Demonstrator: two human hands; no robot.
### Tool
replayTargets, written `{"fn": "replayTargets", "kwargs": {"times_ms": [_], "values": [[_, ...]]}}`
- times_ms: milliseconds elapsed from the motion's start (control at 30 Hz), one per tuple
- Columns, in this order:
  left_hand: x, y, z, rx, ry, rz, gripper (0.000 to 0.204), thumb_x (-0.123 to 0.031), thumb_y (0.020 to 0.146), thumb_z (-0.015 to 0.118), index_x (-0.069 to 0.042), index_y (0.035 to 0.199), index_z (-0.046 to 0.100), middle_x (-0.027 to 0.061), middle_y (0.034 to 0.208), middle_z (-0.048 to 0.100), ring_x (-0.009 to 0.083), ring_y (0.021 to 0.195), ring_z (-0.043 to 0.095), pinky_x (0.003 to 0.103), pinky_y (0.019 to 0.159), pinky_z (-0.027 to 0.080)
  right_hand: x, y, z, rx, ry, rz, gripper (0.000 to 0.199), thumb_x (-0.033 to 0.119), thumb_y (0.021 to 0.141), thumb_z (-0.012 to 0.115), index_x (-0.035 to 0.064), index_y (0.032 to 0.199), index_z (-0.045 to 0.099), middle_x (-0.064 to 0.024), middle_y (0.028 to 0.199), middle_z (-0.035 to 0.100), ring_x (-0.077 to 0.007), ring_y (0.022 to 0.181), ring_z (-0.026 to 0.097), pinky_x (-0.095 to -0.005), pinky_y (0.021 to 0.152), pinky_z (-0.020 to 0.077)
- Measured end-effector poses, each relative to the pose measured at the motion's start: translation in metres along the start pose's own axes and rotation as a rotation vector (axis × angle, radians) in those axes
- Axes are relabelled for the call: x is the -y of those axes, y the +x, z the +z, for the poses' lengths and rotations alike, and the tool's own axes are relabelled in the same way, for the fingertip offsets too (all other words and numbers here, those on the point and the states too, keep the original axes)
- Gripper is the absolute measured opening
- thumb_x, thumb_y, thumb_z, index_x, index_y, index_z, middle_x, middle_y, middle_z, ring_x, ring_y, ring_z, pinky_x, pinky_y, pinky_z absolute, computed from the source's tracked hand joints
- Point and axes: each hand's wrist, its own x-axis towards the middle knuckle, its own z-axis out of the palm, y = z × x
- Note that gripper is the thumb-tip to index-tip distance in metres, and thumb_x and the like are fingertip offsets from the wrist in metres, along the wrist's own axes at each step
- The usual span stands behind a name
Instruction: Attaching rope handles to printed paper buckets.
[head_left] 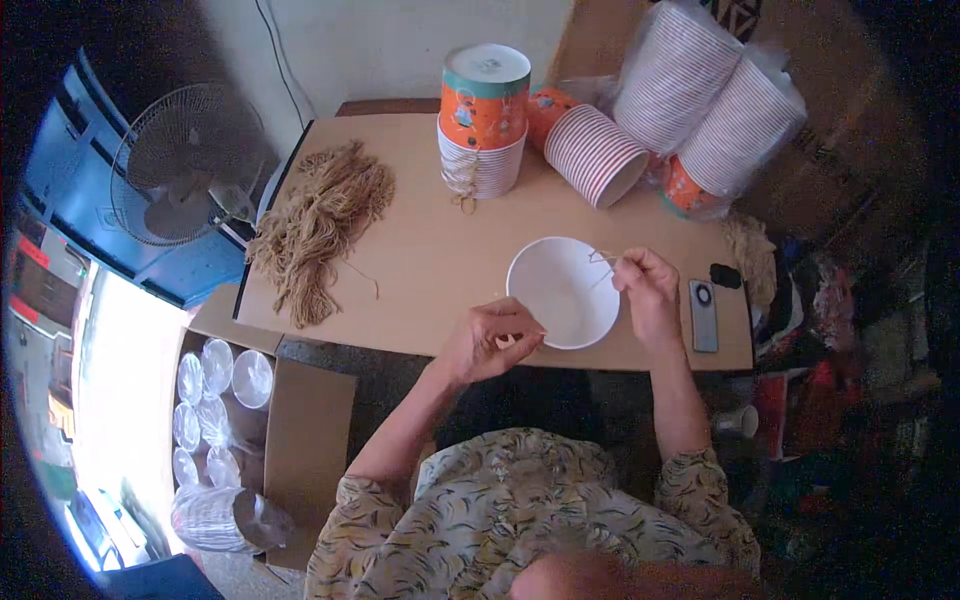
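A white paper tub (560,285) with its open mouth facing up stands near the front edge of the table. Over its right rim, my right hand (648,290) pinches a thin piece of twine (600,258) that hangs in a small loop. My left hand (492,340) is closed at the tub's near left rim, thumb against fingers; what lies between them is too small to make out. A tangled heap of tan twine (325,230) covers the table's left part, a loose end trailing toward the middle.
Stacked orange and white paper tubs (485,120) stand at the back, twine hanging down the side. A tub stack (597,155) lies beside plastic-wrapped stacks (675,75). A phone (704,316) rests at right. A carton (312,425) with wrapped tubs and a fan (185,165) are left.
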Motion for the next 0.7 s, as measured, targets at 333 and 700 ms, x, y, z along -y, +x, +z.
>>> {"fn": "replayTargets", "kwargs": {"times_ms": [333, 700], "values": [[-0.006, 0.01, -0.003, -0.175, -0.386, -0.124, 0.014, -0.007, 0.089, 0.069, -0.003, 0.102, 0.072, 0.0057, 0.09, 0.068, 0.0145, 0.082, 0.065, 0.029, 0.071, 0.053, 0.086, 0.067, 0.093, 0.528, -0.435, -0.277, 0.031, 0.013, 0.088, 0.067, -0.0026, 0.115, 0.061, -0.0053, 0.103, 0.065, -0.0125, 0.098, 0.059, -0.0285, 0.086, 0.0468], [-0.017, 0.052, -0.046, -0.639, -1.307, -0.093, 0.01, -0.018, 0.1, 0.056, -0.01, 0.106, 0.06, 0.0026, 0.098, 0.064, 0.0132, 0.088, 0.061, 0.029, 0.079, 0.051, 0.086, 0.112, 0.046, 0.496, -0.382, -0.526, 0.137, 0.06, 0.056, 0.087, -0.0043, 0.152, 0.014, -0.0197, 0.152, 0.03, -0.0337, 0.142, 0.029, -0.0448, 0.118, 0.0212]]}}
